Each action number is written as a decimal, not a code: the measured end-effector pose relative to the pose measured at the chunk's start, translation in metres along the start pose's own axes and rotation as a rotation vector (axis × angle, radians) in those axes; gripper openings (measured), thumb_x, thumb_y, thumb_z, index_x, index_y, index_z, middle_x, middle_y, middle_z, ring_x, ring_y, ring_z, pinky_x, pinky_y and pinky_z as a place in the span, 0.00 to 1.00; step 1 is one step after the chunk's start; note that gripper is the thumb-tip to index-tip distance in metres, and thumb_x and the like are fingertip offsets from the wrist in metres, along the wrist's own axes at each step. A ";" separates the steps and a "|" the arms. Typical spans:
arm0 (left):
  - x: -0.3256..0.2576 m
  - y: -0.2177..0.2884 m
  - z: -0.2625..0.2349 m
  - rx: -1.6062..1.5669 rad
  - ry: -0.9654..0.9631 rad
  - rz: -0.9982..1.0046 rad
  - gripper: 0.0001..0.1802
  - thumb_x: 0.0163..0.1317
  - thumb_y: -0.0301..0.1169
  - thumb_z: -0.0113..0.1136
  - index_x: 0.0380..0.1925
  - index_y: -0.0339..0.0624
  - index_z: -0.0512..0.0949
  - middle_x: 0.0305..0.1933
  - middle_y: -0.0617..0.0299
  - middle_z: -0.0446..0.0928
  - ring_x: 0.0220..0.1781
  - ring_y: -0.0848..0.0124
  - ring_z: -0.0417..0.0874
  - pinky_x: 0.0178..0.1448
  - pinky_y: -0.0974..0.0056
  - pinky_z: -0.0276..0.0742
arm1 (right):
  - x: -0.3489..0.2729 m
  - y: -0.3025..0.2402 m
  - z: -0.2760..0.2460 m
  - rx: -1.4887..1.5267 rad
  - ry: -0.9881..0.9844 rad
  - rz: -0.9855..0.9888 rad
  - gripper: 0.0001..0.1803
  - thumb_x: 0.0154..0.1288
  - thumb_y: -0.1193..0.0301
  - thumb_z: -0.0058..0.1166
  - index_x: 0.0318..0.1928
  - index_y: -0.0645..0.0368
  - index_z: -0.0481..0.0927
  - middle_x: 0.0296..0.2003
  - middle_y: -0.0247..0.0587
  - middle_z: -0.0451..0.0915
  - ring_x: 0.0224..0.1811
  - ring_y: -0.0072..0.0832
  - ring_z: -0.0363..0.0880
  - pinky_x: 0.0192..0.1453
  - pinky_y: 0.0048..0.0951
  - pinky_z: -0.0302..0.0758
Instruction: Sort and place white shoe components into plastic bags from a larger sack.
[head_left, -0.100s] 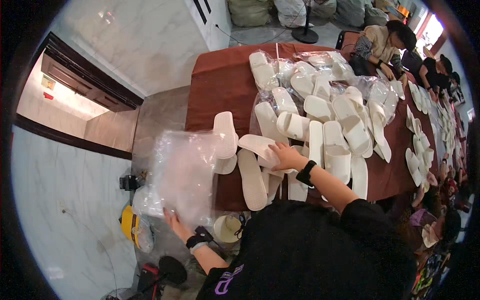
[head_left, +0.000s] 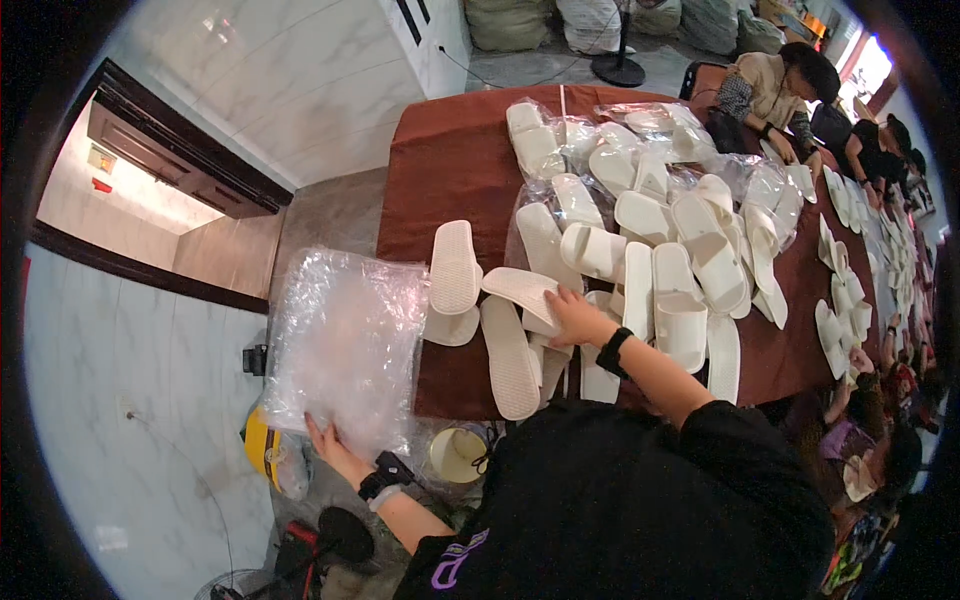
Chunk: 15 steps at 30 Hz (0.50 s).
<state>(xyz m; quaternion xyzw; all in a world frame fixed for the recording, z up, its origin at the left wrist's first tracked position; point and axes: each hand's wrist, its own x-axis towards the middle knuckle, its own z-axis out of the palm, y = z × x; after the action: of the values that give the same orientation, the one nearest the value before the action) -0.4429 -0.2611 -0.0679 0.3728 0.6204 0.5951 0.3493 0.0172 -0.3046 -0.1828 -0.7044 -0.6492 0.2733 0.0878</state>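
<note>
Lower left: left hand (head_left: pixel 330 440) pinching clear plastic bag (head_left: pixel 345 345), held open-side up. Centre: right hand (head_left: pixel 575 315), fingers closed on white slipper (head_left: pixel 525 290) atop table (head_left: pixel 450 170) pile. Step judged: bagging slippers; next calls for lifting slipper leftward into bag mouth.

Slippers (head_left: pixel 640 250) are lying heaped on the counter (head_left: pixel 450 160), with a plastic bag (head_left: pixel 345 345) hanging off its left edge and other people (head_left: pixel 775 85) sitting at the far right end.

Behind you: brown table (head_left: pixel 450 160) piled with white slippers (head_left: pixel 690 230). Seated co-workers (head_left: pixel 780 85) occupy its far end; stuffed sacks (head_left: pixel 510 20) beyond.
</note>
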 end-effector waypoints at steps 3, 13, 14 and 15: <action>0.022 0.027 0.007 0.150 -0.055 0.212 0.27 0.59 0.26 0.49 0.62 0.37 0.66 0.67 0.51 0.60 0.64 0.62 0.65 0.64 0.64 0.63 | -0.001 -0.010 0.008 -0.040 -0.034 0.004 0.60 0.38 0.52 0.69 0.69 0.57 0.50 0.66 0.66 0.51 0.66 0.62 0.54 0.66 0.49 0.62; 0.103 0.125 0.214 -0.260 -0.474 0.320 0.28 0.57 0.16 0.48 0.60 0.34 0.67 0.53 0.56 0.72 0.47 0.71 0.75 0.52 0.70 0.70 | -0.018 -0.006 0.009 0.005 0.050 0.008 0.57 0.41 0.53 0.66 0.69 0.57 0.49 0.65 0.66 0.53 0.63 0.63 0.58 0.66 0.49 0.61; 0.098 0.144 0.233 -0.289 -0.472 0.361 0.28 0.57 0.16 0.48 0.61 0.35 0.67 0.53 0.55 0.72 0.48 0.70 0.75 0.53 0.69 0.70 | -0.020 -0.006 0.010 -0.010 0.065 -0.005 0.56 0.42 0.53 0.66 0.69 0.57 0.50 0.64 0.66 0.54 0.63 0.62 0.58 0.66 0.50 0.61; 0.095 0.158 0.250 -0.319 -0.470 0.400 0.28 0.58 0.16 0.48 0.61 0.36 0.67 0.53 0.55 0.72 0.48 0.70 0.75 0.54 0.69 0.71 | -0.022 -0.005 0.010 -0.061 0.033 -0.001 0.55 0.43 0.54 0.65 0.69 0.57 0.50 0.64 0.66 0.55 0.63 0.62 0.58 0.66 0.49 0.61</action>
<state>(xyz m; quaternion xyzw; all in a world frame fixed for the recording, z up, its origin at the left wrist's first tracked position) -0.2611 -0.0560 0.0794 0.5545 0.3369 0.6392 0.4128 0.0072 -0.3271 -0.1828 -0.7108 -0.6559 0.2419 0.0771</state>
